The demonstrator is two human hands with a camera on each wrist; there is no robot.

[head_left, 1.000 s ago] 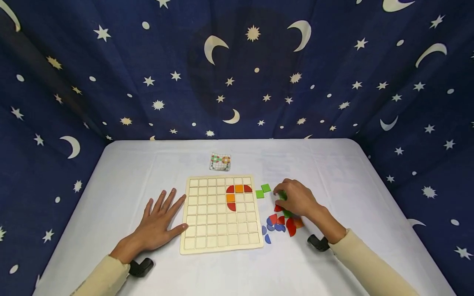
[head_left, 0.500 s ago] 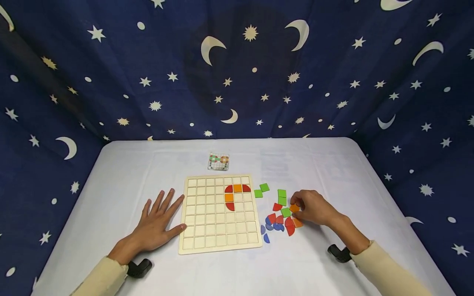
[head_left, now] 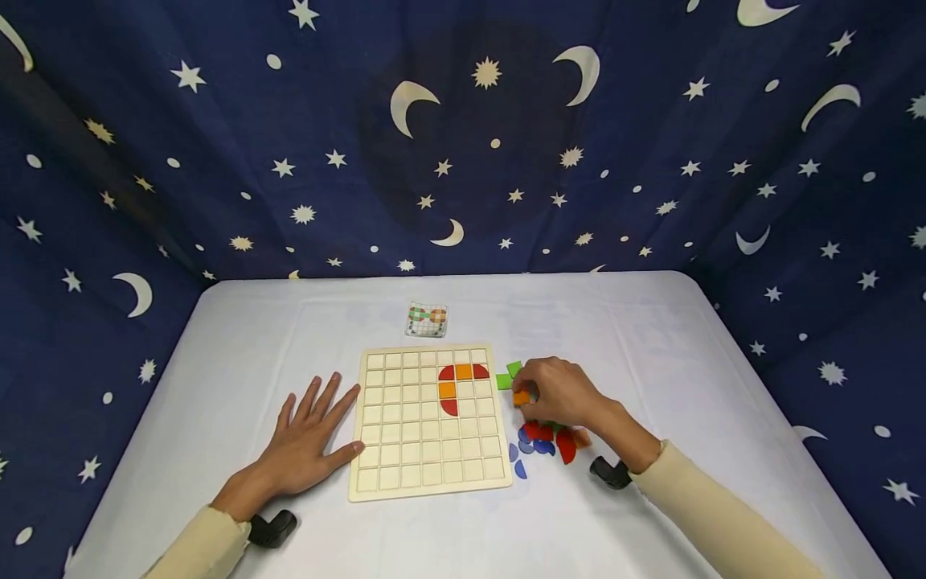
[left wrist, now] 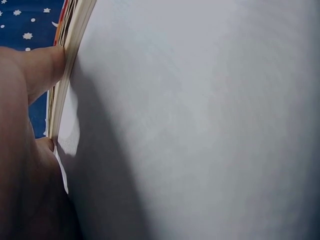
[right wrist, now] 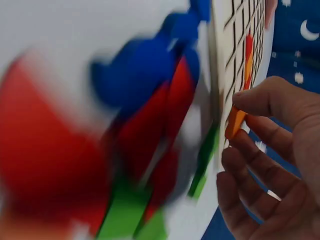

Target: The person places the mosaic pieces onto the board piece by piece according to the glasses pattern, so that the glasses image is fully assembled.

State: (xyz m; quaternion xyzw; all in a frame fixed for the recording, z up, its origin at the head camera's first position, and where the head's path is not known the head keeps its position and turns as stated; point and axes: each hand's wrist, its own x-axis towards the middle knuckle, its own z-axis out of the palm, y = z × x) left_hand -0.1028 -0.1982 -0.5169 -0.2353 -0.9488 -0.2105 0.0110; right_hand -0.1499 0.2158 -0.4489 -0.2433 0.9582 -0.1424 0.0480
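My right hand (head_left: 564,392) pinches an orange square tile (head_left: 521,398) between thumb and fingers, just right of the board; the right wrist view shows this orange tile (right wrist: 235,121) at the fingertips. My left hand (head_left: 304,442) lies with fingers spread, its fingertip and thumb at the left edge of the wooden grid board (head_left: 405,450). In the left wrist view the thumb (left wrist: 47,72) touches the board's side (left wrist: 70,60). On the board, red quarter-round tiles (head_left: 449,408) and orange square tiles (head_left: 448,390) form a curved shape at the upper right.
Right of the board lie blue curved tiles (head_left: 526,447), red tiles (head_left: 567,447) and green square tiles (head_left: 503,382), several partly under my right hand. A small pattern card (head_left: 427,320) lies beyond the board. A dark blue curtain (head_left: 463,161) surrounds the white table (head_left: 289,322).
My right hand has gone from the green tiles to an orange square tile in the pile, picked it up and carried it left toward the board. The left hand stays in place.
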